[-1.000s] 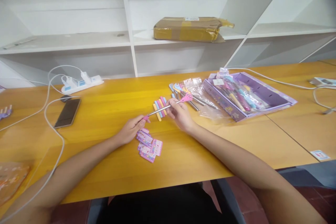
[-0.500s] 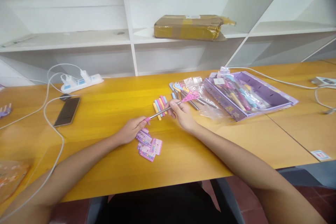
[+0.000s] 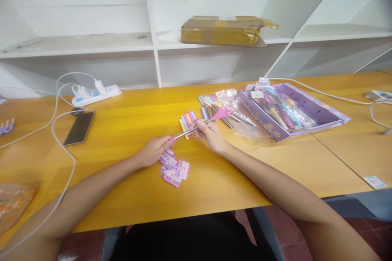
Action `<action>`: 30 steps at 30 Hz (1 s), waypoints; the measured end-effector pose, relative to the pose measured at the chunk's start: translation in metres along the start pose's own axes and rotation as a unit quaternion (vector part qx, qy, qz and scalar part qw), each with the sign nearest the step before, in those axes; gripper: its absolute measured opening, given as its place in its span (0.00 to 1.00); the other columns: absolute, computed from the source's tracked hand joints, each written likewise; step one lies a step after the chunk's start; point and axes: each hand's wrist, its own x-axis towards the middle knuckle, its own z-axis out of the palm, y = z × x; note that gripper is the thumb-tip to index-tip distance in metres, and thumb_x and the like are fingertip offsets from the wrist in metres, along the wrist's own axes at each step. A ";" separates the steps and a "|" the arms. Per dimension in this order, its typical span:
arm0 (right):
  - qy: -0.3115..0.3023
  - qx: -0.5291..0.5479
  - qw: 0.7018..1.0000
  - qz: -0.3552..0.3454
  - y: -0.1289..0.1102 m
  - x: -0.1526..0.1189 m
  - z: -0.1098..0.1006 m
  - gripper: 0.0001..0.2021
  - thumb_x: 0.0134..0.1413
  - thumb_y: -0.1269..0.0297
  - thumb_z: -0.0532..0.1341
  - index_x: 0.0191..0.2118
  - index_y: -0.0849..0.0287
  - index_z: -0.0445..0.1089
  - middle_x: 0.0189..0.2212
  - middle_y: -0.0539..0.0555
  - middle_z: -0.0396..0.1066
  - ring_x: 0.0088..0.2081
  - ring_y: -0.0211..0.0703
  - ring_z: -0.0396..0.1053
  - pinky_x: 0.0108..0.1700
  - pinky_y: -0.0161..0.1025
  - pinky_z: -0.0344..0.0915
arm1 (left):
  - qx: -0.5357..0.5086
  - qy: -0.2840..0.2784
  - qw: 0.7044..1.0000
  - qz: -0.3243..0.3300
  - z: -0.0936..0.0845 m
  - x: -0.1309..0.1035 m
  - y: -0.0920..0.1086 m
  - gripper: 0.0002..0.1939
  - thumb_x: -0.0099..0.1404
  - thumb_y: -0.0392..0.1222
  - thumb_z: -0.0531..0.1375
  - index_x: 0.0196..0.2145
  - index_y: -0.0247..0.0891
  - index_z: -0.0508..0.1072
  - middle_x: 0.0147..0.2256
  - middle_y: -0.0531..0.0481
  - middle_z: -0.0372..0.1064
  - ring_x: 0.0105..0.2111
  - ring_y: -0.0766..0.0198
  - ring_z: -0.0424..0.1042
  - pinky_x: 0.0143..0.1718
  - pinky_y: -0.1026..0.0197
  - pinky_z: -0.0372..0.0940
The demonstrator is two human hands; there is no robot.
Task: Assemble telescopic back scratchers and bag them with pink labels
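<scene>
A metal rod with a pink claw-shaped head and a pink handle slants between my hands. My left hand is closed round the pink handle end. Fingers and thumb of my right hand pinch the metal shaft below the head. Behind the rod lie several coloured handles in yellow, blue and pink, partly hidden by my right hand. Farther back are several metal rods with blue, yellow and pink claw heads. Purple and pink printed cards lie in a loose pile near my left hand.
A purple box with wrapped items stands at the right, beside clear plastic bags. At the left are a phone, a power strip and white cables. A taped carton sits on the shelf.
My right hand has shifted very slightly along the shaft toward the handle. My left hand keeps its hold. The view has moved a little.
</scene>
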 end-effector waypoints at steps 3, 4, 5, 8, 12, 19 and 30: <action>-0.003 0.005 1.000 0.005 0.000 0.000 0.003 0.28 0.69 0.39 0.55 0.34 0.59 0.77 0.21 0.48 0.65 0.21 0.35 0.59 0.28 0.37 0.58 | -0.003 0.002 1.000 0.003 0.000 0.000 -0.002 0.23 0.77 0.61 0.49 0.36 0.41 0.68 0.31 0.52 0.72 0.34 0.59 0.78 0.33 0.63 0.66; -0.005 0.008 1.000 0.006 0.000 0.000 0.004 0.28 0.69 0.39 0.55 0.34 0.59 0.77 0.21 0.48 0.65 0.21 0.35 0.59 0.28 0.37 0.58 | -0.003 0.001 1.000 0.004 0.001 0.000 -0.003 0.23 0.77 0.61 0.49 0.36 0.41 0.68 0.31 0.52 0.72 0.34 0.59 0.78 0.33 0.63 0.66; -0.008 0.010 1.000 0.007 0.000 -0.001 0.006 0.28 0.69 0.38 0.55 0.34 0.59 0.77 0.20 0.48 0.65 0.20 0.35 0.59 0.28 0.37 0.58 | -0.001 0.001 1.000 0.004 0.001 0.000 -0.003 0.23 0.77 0.62 0.49 0.36 0.41 0.68 0.31 0.52 0.73 0.34 0.59 0.78 0.33 0.63 0.66; -0.019 0.015 1.000 0.015 -0.001 -0.001 0.010 0.29 0.68 0.37 0.55 0.33 0.59 0.76 0.21 0.48 0.66 0.20 0.35 0.60 0.28 0.37 0.58 | 0.001 0.001 1.000 0.003 0.001 0.000 -0.005 0.23 0.77 0.62 0.49 0.36 0.41 0.67 0.32 0.51 0.75 0.34 0.59 0.78 0.33 0.63 0.66; -0.035 0.032 0.999 0.026 0.001 -0.003 0.016 0.28 0.68 0.37 0.55 0.34 0.59 0.75 0.21 0.47 0.66 0.21 0.35 0.60 0.28 0.37 0.58 | 0.007 0.000 1.000 0.005 0.001 0.000 -0.005 0.23 0.78 0.61 0.48 0.35 0.42 0.66 0.33 0.51 0.76 0.33 0.60 0.79 0.33 0.62 0.66; -0.069 0.054 0.996 0.027 0.010 -0.003 0.028 0.27 0.70 0.39 0.54 0.35 0.59 0.74 0.23 0.47 0.66 0.21 0.34 0.62 0.29 0.36 0.59 | 0.016 -0.007 1.000 0.008 0.002 0.001 -0.006 0.22 0.78 0.60 0.48 0.35 0.41 0.65 0.32 0.52 0.74 0.35 0.59 0.80 0.34 0.62 0.65; -0.106 0.074 0.991 0.031 0.009 -0.007 0.027 0.24 0.69 0.40 0.57 0.47 0.57 0.72 0.24 0.46 0.65 0.22 0.36 0.60 0.25 0.35 0.57 | 0.000 -0.021 1.000 0.013 0.000 0.000 -0.006 0.23 0.78 0.62 0.48 0.38 0.40 0.68 0.34 0.50 0.74 0.36 0.59 0.78 0.36 0.61 0.67</action>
